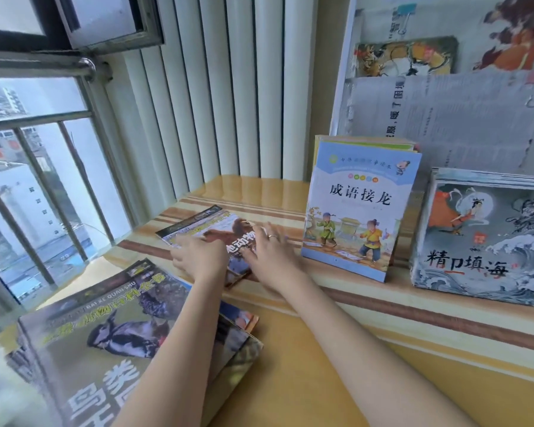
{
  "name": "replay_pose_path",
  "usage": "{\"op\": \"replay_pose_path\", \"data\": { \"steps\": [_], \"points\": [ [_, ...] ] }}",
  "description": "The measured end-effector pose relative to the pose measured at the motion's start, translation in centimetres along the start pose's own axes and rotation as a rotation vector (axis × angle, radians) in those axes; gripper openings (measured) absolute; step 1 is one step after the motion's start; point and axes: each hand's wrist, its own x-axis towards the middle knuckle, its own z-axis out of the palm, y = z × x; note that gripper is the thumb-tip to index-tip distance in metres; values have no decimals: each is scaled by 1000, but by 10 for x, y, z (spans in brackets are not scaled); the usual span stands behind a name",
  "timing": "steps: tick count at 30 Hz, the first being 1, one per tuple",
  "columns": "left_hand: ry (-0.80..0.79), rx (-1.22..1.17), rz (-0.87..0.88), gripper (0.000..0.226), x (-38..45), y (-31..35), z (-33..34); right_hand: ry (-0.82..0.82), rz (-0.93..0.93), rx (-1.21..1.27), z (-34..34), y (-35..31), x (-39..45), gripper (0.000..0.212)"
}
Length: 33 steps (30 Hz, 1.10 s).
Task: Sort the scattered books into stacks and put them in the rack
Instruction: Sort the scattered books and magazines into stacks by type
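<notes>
Both hands are on a small pile of animal books (pixel 211 238) lying flat on the striped ledge at the back of the worktop (pixel 305 359). The left hand (pixel 198 257) covers the pile's near left corner and the right hand (pixel 270 251) lies on its right side with fingers spread and fairly straight; the left fingers are partly hidden, so I cannot tell if that grip is clamped on the cover or only pressing. The right grip looks apart, flat on the cover.

A bigger pile of bird books (pixel 111 340) lies in the near left corner, under the left forearm. Further right, a blue storybook stack (pixel 358 211) and a sea picture-book stack (pixel 481 238) stand upright against the rack (pixel 444 124), which is lined with newspaper.

Risks, as I judge them: the thin glossy covers may slide over one another when the pile is lifted, so the lower books fan out or drop off the ledge. The right hand is near the standing blue stack, and a sideways sweep could knock it over. The left forearm could also drag the top bird book askew
</notes>
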Motion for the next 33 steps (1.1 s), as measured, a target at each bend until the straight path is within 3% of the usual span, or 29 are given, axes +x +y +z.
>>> {"op": "replay_pose_path", "data": {
  "steps": [3,6,9,14,19,21,26,30,33],
  "points": [
    [112,-232,-97,52,5,5,-2,69,164,-94,10,1,15,68],
    [109,-458,-150,51,3,8,-5,118,160,-114,14,0,20,71],
    [98,-496,-111,56,-4,11,-6,176,148,-61,13,0,17,66],
    [67,-555,37,77,-20,25,-25,405,30,379,-1,-16,10,40],
    [54,-509,87,70,-21,21,-94,537,-44,608,-22,-42,-16,31],
    [11,-507,30,71,-25,11,-123,443,-84,640,-26,-54,-33,28],
    [65,-379,-39,70,-44,-40,-168,-35,-14,552,-24,-73,-79,26],
    [88,-163,-49,73,-67,-75,-183,-33,80,176,-16,-76,-97,25],
    [128,-40,-68,81,-76,-83,-191,-130,84,87,-11,-85,-93,47]
  ]
}}
